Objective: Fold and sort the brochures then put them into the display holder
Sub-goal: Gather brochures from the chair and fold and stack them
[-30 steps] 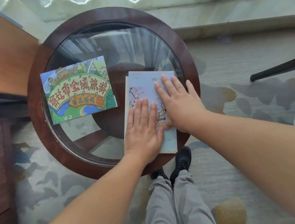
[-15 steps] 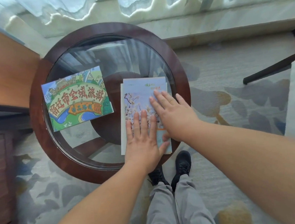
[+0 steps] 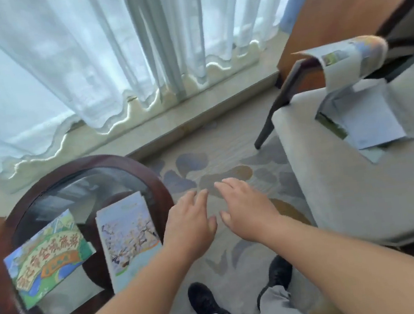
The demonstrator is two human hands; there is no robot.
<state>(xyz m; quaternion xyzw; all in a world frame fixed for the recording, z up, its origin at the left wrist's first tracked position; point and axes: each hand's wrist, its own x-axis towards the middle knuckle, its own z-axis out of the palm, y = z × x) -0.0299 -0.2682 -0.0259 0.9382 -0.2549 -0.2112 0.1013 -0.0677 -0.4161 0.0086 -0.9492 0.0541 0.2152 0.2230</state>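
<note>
Both hands were held out over the carpet (image 3: 227,159), between the surface (image 3: 80,163) and the chair (image 3: 346,192), and nothing was gripped by either. The left hand (image 3: 190,225) was seen palm down with its fingers straight and a little spread, just off the right edge of the surface. The right hand (image 3: 248,211) was held beside it, equally flat and relaxed, on the chair's side.

Two folded brochures were laid on the glass: an illustrated brochure (image 3: 49,254) toward the left and near edges, and a blossom brochure (image 3: 130,238) by the right edge. Whether the two touched could not be told through the blur. More paper was left on the chair: a draped brochure (image 3: 342,64), unfolded, was hung over the chair's arm, and loose sheets (image 3: 371,117) were spread on the seat below it. No display holder was in view.

The unfolded paper was judged to be the next concern. It would probably be light, thin and limp, so that a sheet lifted by one corner would sag or crease. The draped brochure would best be pinched at its hanging edge and supported with the other hand. On glass the folded ones were likely to slide, and could be drawn to the surface's edge before being pinched.
</note>
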